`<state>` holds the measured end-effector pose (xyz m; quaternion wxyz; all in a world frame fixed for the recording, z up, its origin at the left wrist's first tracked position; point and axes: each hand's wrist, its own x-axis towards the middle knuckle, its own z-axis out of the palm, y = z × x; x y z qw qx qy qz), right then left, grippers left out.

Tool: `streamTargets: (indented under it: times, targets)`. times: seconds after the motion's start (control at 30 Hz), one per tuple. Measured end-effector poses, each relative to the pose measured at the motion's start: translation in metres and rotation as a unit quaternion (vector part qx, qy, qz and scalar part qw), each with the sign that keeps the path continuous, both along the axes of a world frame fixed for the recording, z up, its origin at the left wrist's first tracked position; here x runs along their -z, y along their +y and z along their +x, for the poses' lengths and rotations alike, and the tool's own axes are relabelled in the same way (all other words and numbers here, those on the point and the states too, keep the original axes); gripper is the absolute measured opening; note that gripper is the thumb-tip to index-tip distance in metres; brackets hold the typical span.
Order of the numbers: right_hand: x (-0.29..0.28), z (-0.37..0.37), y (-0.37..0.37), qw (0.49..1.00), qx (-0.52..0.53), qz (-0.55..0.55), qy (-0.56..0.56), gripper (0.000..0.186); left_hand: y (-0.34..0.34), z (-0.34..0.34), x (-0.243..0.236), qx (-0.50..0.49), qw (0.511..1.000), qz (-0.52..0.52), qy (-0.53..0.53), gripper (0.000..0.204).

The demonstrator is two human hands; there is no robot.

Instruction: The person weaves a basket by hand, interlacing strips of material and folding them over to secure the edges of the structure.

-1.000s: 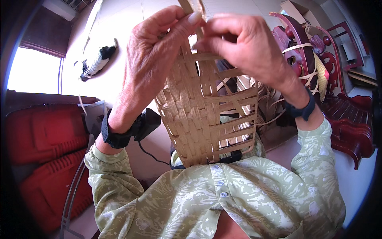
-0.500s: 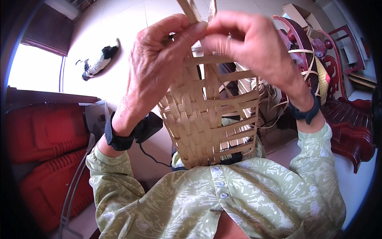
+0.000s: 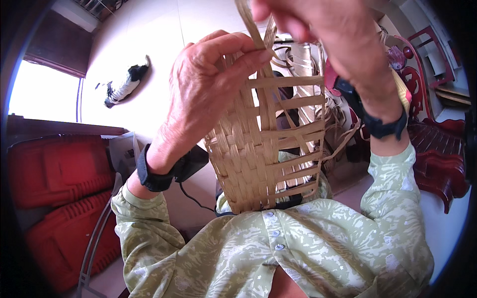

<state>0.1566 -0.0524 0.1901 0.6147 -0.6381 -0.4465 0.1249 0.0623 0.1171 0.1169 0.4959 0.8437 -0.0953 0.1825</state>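
A basket [image 3: 243, 154] of flat tan strips stands upright against my front, woven closely on the left and openly on the right. At its upper edge my left hand [image 3: 206, 82] is closed, pinching a flat strip [image 3: 252, 27] between thumb and fingers. The strip's upper end runs out of view. My right hand [image 3: 343, 42] is raised at the top, blurred and partly cut off, with bent fingers beside the upright strip ends. Whether it grips one of them cannot be made out.
Stacked red plastic cases [image 3: 62, 169] lie at the left. A black-and-white animal [image 3: 126, 87] is stretched out on the pale floor. Dark red carved wooden furniture [image 3: 437, 154] stands at the right. Loose strips [image 3: 338, 119] hang behind the basket. A black cable [image 3: 191, 196] dangles below my left wrist.
My right hand has moved up and right, away from my left hand. My left hand keeps its pinch and has shifted slightly right and down with the basket.
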Motion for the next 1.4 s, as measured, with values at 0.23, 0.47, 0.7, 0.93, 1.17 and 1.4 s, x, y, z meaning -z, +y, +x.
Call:
streamTargets:
  times: [0.23,0.47,0.7,0.93,1.17,1.4]
  targets:
    - [0.061,-0.023,-0.013,0.94,0.119,-0.196,-0.253,0.01,0.006,-0.01,0.001,-0.01,0.989,-0.144,0.036,0.014]
    - [-0.01,-0.011,-0.004,0.997,0.025,0.001,0.072,0.02,0.005,-0.006,0.001,0.007,0.999,0.039,0.004,0.016]
    - [0.048,-0.016,-0.02,0.985,0.104,-0.126,-0.048,0.014,0.004,-0.006,0.001,0.008,1.0,0.021,-0.008,0.01]
    - [0.056,-0.019,-0.006,0.973,0.115,-0.102,-0.174,0.013,-0.002,-0.005,0.0,0.019,0.99,-0.139,-0.01,0.015]
    - [-0.021,-0.024,0.002,0.998,0.058,-0.002,0.009,0.01,0.0,0.003,0.014,0.019,0.997,-0.039,-0.065,0.016]
    - [0.051,-0.03,-0.019,0.934,0.123,-0.271,-0.199,0.009,0.002,-0.013,0.007,-0.013,0.992,-0.128,0.008,0.015]
